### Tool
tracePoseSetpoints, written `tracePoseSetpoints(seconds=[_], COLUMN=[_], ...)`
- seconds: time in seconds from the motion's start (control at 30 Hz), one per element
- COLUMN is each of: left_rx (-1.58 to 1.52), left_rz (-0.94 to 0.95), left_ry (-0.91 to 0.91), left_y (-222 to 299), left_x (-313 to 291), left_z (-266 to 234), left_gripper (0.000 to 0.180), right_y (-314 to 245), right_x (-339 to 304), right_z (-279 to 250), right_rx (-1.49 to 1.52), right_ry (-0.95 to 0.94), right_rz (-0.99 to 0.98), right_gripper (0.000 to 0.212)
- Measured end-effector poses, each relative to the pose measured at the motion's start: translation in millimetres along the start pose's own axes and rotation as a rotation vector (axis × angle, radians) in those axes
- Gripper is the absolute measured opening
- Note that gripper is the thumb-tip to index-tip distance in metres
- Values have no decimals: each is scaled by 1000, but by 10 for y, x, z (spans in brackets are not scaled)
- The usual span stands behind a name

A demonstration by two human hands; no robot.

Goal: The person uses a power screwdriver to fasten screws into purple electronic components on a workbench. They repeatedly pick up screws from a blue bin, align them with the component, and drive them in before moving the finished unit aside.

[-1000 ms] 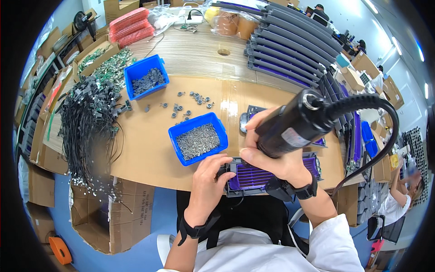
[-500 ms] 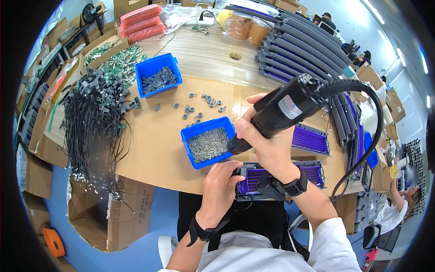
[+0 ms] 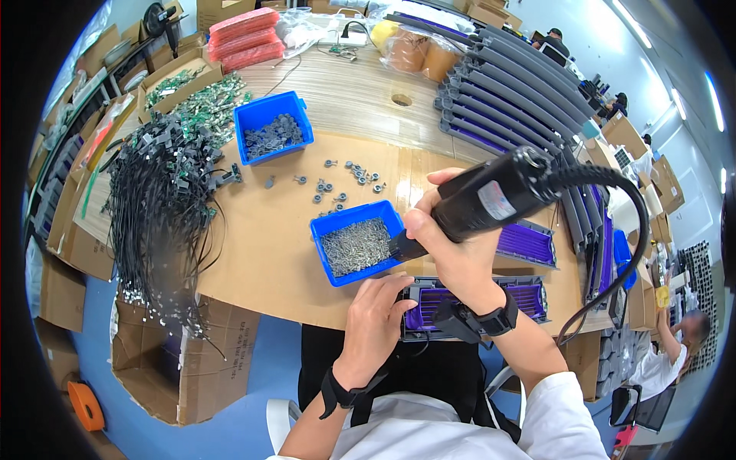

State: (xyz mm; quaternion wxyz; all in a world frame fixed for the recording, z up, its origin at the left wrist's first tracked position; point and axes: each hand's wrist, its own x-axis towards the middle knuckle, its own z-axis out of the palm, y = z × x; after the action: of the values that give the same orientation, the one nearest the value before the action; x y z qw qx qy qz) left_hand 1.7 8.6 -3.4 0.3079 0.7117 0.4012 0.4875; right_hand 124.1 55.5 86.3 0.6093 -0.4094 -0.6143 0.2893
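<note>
My right hand (image 3: pixel 458 257) is wrapped round a black corded electric screwdriver (image 3: pixel 483 201). The driver slants down to the left, its nose by the right edge of a blue bin of small screws (image 3: pixel 356 247); its bit is hidden from view. My left hand (image 3: pixel 376 318) grips the left end of a long grey housing with a purple slatted inside (image 3: pixel 429 297), fingers over its far corner and thumb on the near side. This housing lies at the table's front edge, partly hidden by my right wrist and a dark wrist strap.
Beyond the screws stands a blue bin of grey round parts (image 3: pixel 274 136), with several loose ones on the cardboard. Black cables (image 3: pixel 165 222) hang over the left edge. Another purple housing (image 3: pixel 527 244) lies to the right, near stacked grey housings (image 3: pixel 498 92). The driver's cord (image 3: pixel 640 222) loops right.
The screwdriver and my right hand have dropped slightly nearer to me. My left hand keeps its place on the housing's end. The whole view has shifted a little.
</note>
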Motion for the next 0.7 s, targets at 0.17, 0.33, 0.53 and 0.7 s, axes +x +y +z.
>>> tracePoseSetpoints(seconds=[0.17,0.33,0.53,0.7], left_rx=[-87,-117,-153,-151], left_rz=[-64,-99,-116,-111], left_ry=[35,56,-16,5], left_y=[-65,-50,-47,-54], left_x=[-79,-49,6,-14], left_z=[58,54,15,31], left_gripper=[43,62,73,73], right_y=[-26,-110,-110,-108], right_x=[-28,-19,-20,-15], right_z=[-28,-48,-79,-84], right_rx=[164,199,214,223], right_ry=[58,76,63,72], right_rz=[20,-13,-48,-55], right_gripper=[46,44,44,43])
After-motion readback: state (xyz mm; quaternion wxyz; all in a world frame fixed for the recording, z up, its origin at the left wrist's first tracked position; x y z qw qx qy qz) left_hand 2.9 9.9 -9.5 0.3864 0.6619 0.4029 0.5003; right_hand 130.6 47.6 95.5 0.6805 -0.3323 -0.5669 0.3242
